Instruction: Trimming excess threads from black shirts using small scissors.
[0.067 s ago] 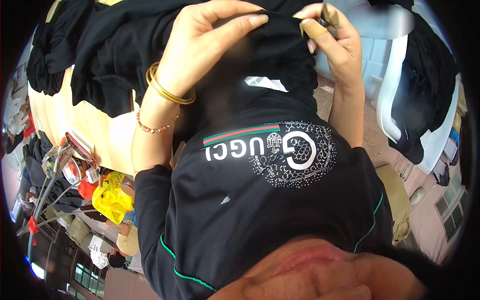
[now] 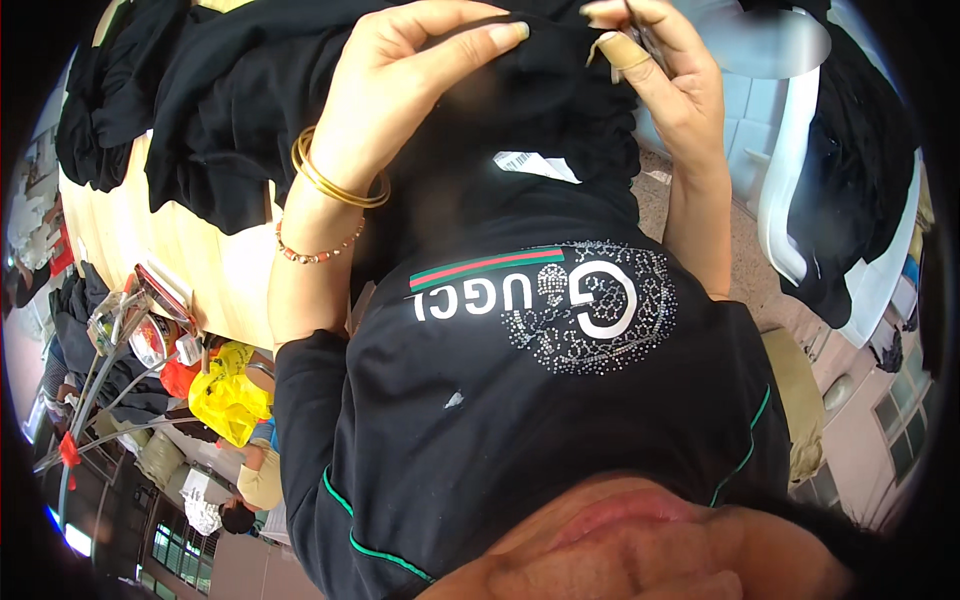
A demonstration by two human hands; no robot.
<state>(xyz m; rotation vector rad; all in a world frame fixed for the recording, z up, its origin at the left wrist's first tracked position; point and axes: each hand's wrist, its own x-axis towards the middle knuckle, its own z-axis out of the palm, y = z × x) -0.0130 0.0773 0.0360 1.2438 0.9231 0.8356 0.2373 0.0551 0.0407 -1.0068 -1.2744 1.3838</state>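
Raised left hand (image 2: 388, 85) is pinching smooth black fabric (image 2: 560, 62); right hand (image 2: 688, 98) is cradling slim dark metal tool (image 2: 648, 36), thumb-forefinger gap widening.

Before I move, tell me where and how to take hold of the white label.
Probably best: pinch the tapered right end of the white label, coming from the right. That end narrows toward a corner against the black cloth, and the right hand is on that side. Whether it's attached doesn't show; keep a light grip.
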